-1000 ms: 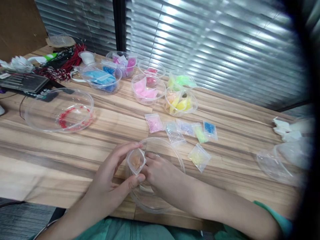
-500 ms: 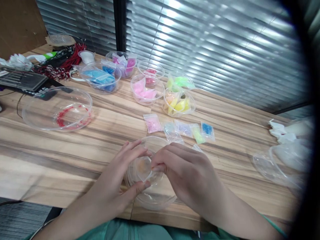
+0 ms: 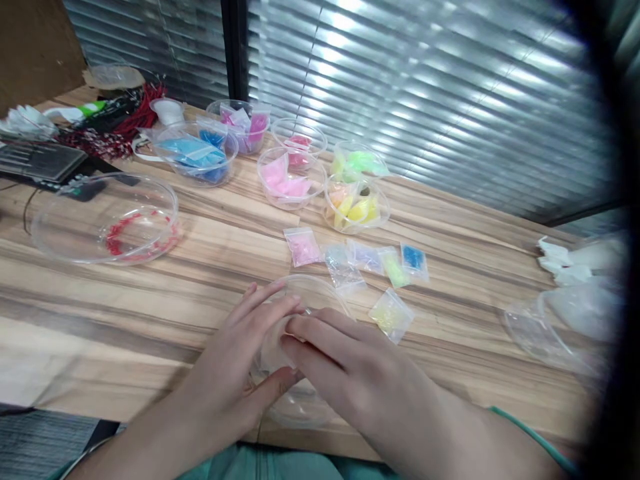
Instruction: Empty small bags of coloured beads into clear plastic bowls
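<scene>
A clear plastic bowl [image 3: 327,288] stands at the table's near edge, under both hands. Over it, my left hand [image 3: 243,350] curves around a small clear zip bag [image 3: 273,348], fingers on the far side and thumb on the near side. My right hand [image 3: 345,363] is closed, its bent fingertips pressed at the bag and covering most of it. What the bag contains is hidden now. Just beyond the bowl lie small zip bags with pale yellow [image 3: 393,315], pink [image 3: 303,247], lilac [image 3: 367,257], yellow-green [image 3: 395,268] and blue [image 3: 414,259] contents, beside a nearly colourless bag [image 3: 343,263].
Bowls with blue [image 3: 195,157], pink [image 3: 285,180], yellow [image 3: 357,207] and green bags [image 3: 360,162] stand toward the window blinds. At left is a large clear bowl [image 3: 45,247] with red pieces, near red and black wires [image 3: 135,113]. Clear plastic containers [image 3: 545,327] sit at right.
My right hand has moved left and closed in over the zip bag, hiding its orange contents. The pale yellow bag beyond it has come into view.
</scene>
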`<state>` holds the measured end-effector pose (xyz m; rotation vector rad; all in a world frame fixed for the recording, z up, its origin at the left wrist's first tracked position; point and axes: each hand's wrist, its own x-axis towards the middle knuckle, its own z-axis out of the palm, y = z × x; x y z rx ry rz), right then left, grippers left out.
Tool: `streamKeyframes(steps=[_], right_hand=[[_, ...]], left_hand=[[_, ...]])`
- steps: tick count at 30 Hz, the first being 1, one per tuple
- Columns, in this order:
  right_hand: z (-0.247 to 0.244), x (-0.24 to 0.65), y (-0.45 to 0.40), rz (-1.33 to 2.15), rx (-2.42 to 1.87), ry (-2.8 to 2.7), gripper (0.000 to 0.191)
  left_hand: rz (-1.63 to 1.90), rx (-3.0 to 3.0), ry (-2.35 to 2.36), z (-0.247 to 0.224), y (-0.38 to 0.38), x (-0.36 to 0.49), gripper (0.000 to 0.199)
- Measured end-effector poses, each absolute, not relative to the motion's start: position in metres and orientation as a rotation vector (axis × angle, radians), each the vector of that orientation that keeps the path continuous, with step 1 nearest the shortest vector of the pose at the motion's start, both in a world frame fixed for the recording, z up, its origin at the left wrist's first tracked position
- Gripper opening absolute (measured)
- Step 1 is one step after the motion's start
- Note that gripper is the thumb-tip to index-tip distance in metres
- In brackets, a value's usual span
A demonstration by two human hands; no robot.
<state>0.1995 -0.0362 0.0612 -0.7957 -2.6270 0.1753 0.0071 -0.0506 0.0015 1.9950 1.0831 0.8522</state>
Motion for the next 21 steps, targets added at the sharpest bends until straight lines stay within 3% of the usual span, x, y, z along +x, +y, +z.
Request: streamKeyframes(steps=[11,17,21], right_hand=[[0.064,0.202,-0.030,0.352,-0.735,-2.617,0.033],[0.065,0.206,-0.025,0.731,-0.774,-2.476,0.022],[0.076,0.212,-0.021,0.790,-0.844,-2.369,0.028]], left_hand=[[0.842,1.987,1.093,0.003,-0.053,0.004,0.062],[0.813,1.916,1.146,-0.003,-0.057,-0.003,0.066],[0.862,1.754,1.181,-0.006,-0.060,-0.006,0.073]])
